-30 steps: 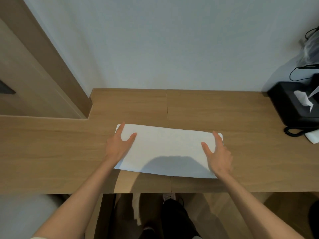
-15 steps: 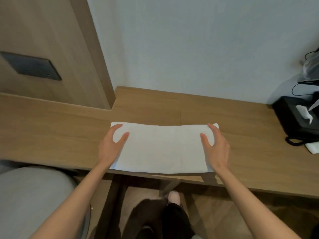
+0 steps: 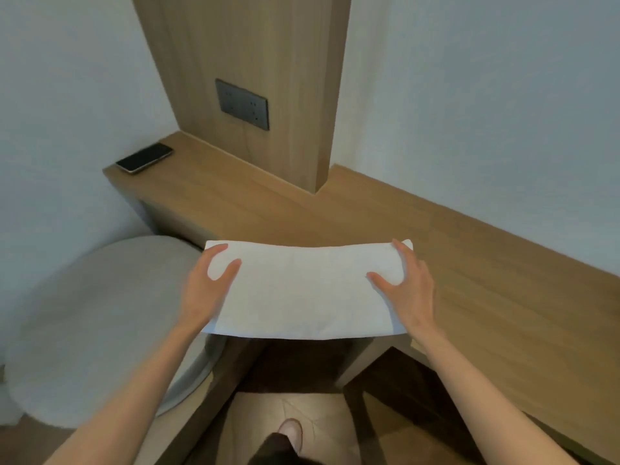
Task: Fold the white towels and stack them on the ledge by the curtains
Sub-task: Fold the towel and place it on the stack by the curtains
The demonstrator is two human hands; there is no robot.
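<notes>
Phone [image 3: 145, 158]: dark, laid flat at the far left end of the wooden ledge [image 3: 486, 290]; untouched.
Left hand [image 3: 209, 283]: clamped on the left end of the folded white towel [image 3: 305, 290], thumb on top.
Towel: held flat and taut, apparently lifted, its near edge past the ledge front.
Right hand [image 3: 407, 290]: clamped on the right end likewise.
Handling note: both ends are best kept level and equally tensioned, so the fold is not lost in carrying. Curtains are not seen.

Folded white cloth towel [image 3: 307, 290]: matt, soft weave | light wooden surface [image 3: 486, 290]: smooth, satin grain | black phone [image 3: 145, 158]: glossy glass
</notes>
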